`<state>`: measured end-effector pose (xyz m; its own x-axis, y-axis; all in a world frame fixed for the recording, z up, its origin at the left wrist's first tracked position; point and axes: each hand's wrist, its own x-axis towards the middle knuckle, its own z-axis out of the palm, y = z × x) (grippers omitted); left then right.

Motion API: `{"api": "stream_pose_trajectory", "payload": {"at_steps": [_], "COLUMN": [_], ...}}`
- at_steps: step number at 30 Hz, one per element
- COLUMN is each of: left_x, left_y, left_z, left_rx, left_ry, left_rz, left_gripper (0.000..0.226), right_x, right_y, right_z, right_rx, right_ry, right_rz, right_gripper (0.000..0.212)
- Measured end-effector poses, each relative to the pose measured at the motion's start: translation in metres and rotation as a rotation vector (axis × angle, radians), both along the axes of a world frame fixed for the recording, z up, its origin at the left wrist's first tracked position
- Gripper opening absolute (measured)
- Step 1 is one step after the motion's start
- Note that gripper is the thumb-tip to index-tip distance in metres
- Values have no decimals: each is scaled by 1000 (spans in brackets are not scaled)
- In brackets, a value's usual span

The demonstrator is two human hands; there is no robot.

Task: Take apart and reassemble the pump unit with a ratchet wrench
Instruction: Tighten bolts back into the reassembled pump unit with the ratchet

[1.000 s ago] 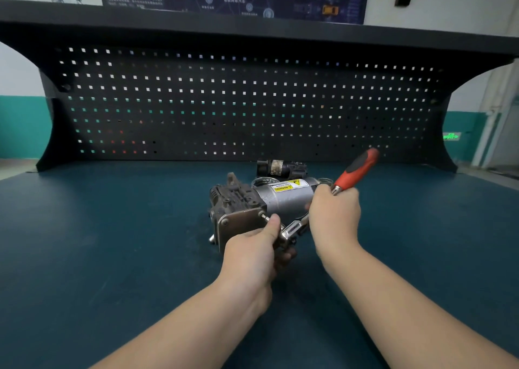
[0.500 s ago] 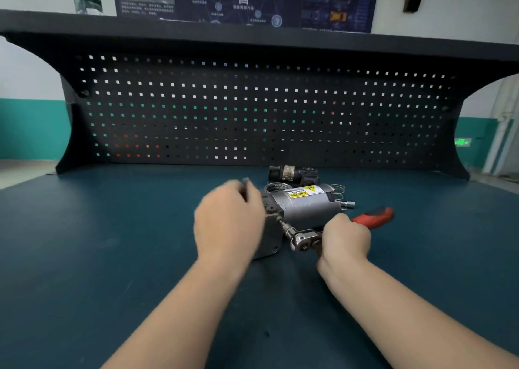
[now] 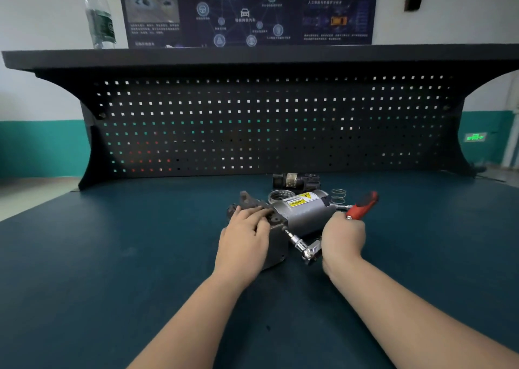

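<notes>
The pump unit (image 3: 302,214), a silver cylinder with a yellow warning label joined to a dark metal block, lies on the dark blue bench. My left hand (image 3: 247,238) rests flat on top of the block, fingers stretched over it. My right hand (image 3: 343,238) grips the shaft of the ratchet wrench (image 3: 362,208), whose red handle sticks up to the right. The chrome wrench head and its socket extension (image 3: 302,245) point into the block's front face.
Behind the pump lie a small dark cylindrical part (image 3: 295,180), a metal ring (image 3: 278,196) and a coil spring (image 3: 338,196). A black pegboard (image 3: 266,124) walls off the back of the bench. A plastic bottle (image 3: 99,15) stands on the shelf above.
My left hand left the wrench head and moved onto the pump block, now lying flat there. The wrench handle swung down to the right, then rose again.
</notes>
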<state>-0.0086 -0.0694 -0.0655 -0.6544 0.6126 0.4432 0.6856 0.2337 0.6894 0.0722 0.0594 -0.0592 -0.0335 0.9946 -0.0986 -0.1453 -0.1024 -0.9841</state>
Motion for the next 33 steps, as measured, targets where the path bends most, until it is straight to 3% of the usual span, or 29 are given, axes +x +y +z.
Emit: {"api": "stream_pose_trajectory", "payload": {"at_steps": [10,14,16,17,18,19,22,24,25,28,33], "left_x": [43,44,53,62,75,86,102,100,98,92,81], "left_y": [3,5,3,1,0,1,15,23,26,33,35], "left_z": [-1,3,3,4,4,5,15,22,23,19,19], "left_rx": [-27,-89,67,190,281,304,266,370,425,526,547], "left_ry": [103,201,368,383,293,70,-966,-1434,-1520,-1536,-1558], "left_rz": [292,331,303,231,165,126,-5,-160,-209,-247,-281], "left_gripper": [39,37,27,17,8,4,18,27,30,27,26], "right_x": [8,10,8,7,6,5,3,5,6,11,28], "right_y": [12,17,18,19,21,23,25,23,22,18,24], "right_z": [10,10,9,9,10,11,13,14,15,21,39], "right_rx": [-137,-35,-122,-185,-220,-205,-47,167,278,477,493], "right_ry": [86,146,125,133,124,108,55,-4,-25,-100,-233], "right_rz": [186,228,210,200,198,192,159,121,109,66,286], "right_gripper": [8,20,4,13,21,25,14,9,10,20,17]}}
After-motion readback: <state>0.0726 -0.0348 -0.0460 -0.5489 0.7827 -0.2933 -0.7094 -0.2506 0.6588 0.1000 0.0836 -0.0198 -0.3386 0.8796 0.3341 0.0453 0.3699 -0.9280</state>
